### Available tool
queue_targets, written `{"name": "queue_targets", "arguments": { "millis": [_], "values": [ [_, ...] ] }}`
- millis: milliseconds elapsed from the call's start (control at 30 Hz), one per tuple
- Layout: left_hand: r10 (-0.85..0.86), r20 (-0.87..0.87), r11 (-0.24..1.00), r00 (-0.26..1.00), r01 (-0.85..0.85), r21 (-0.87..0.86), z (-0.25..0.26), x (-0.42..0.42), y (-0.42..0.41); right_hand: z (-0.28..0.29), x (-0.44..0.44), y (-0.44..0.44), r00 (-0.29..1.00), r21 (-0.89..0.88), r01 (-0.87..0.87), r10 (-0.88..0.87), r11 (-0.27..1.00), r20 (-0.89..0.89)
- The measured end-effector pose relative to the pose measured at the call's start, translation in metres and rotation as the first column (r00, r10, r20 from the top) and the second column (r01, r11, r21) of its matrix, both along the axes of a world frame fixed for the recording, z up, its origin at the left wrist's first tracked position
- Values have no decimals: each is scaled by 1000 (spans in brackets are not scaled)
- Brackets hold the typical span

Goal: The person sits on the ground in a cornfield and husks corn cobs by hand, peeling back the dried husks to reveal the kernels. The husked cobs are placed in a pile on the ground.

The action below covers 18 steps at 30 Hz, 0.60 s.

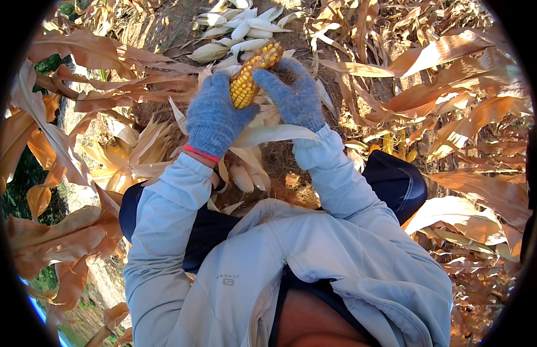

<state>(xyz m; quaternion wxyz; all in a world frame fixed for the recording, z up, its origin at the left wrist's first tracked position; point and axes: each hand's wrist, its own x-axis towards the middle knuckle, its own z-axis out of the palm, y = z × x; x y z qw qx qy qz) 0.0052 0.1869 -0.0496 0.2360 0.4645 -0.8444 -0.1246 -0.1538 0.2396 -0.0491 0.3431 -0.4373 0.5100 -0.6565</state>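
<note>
An ear of yellow corn (244, 86) is held up between my hands, tilted, with brown silk and husk at its upper end. My left hand (216, 113), in a blue-grey knitted glove with a red cuff edge, grips the ear's lower left side. On the ear's right side my right hand (294, 93), in a matching glove, touches the kernels with its thumb, its fingers curled around the brown silk near the top. Pale peeled husk leaves (275, 134) hang below the ear and across my right wrist.
Unhusked ears in pale husks (251, 28) lie heaped on the ground ahead. Bare yellow ears (394, 145) lie beyond my right knee. Dry corn leaves (464, 104) stand close on the right, and more dry leaves (99, 56) reach in from the left. Loose husks (142, 149) lie near my left forearm.
</note>
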Motion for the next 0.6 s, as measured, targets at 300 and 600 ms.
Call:
{"name": "queue_targets", "arguments": {
  "millis": [300, 600],
  "values": [
    [8, 69, 999, 998, -11, 37, 6, -1, 0, -22, -6, -6, 973, -6, -43, 43, 999, 227],
    [-64, -95, 967, 993, 85, 239, -4, 0, -5, -18, 0, -7, 771, -6, -49, 42, 999, 636]
  ]
}}
